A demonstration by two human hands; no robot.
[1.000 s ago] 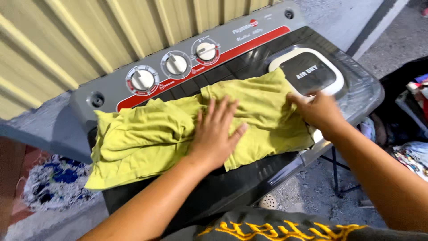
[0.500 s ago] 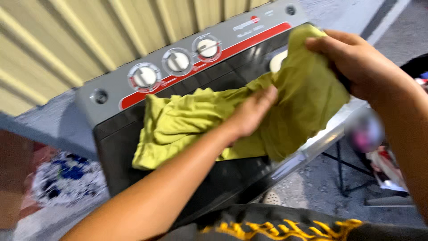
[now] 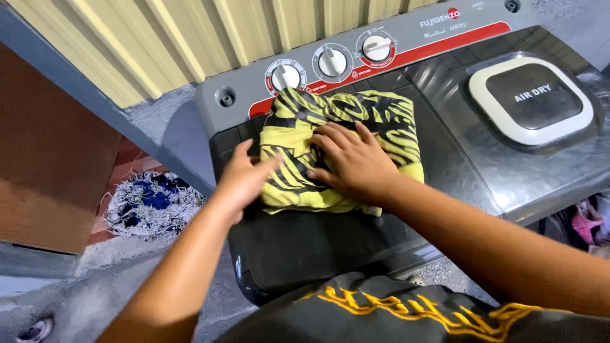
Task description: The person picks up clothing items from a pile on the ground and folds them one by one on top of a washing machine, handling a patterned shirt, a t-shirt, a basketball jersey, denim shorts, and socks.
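Hands rest flat on a folded yellow cloth with black stripe print (image 3: pixel 346 149), which lies on the dark lid of a grey twin-tub washing machine (image 3: pixel 318 248), just below its three white dials (image 3: pixel 332 61). The right hand (image 3: pixel 352 164) lies spread, palm down, on the middle of the bundle, fingers loose and gripping nothing. The left hand (image 3: pixel 244 178) presses its fingertips against the bundle's left edge, likewise open, not clenched.

Judging by how it lies, the folding looks well along: the cloth is gathered into a compact, roughly square packet, several layers thick, with the printed side out. The edges are not neat; the near edge bulges and the left side looks rumpled, so some smoothing or one more fold may be left.

The packet's longer side seems to run from the dials toward the person, slightly tilted, with the far end pointing at the control panel.

To the right sits the white-rimmed dark spinner lid (image 3: pixel 532 98), well apart. Corrugated cream sheeting (image 3: pixel 190 38) stands behind, and a blue-and-white rag mat (image 3: pixel 149 203) lies on the floor to the left.
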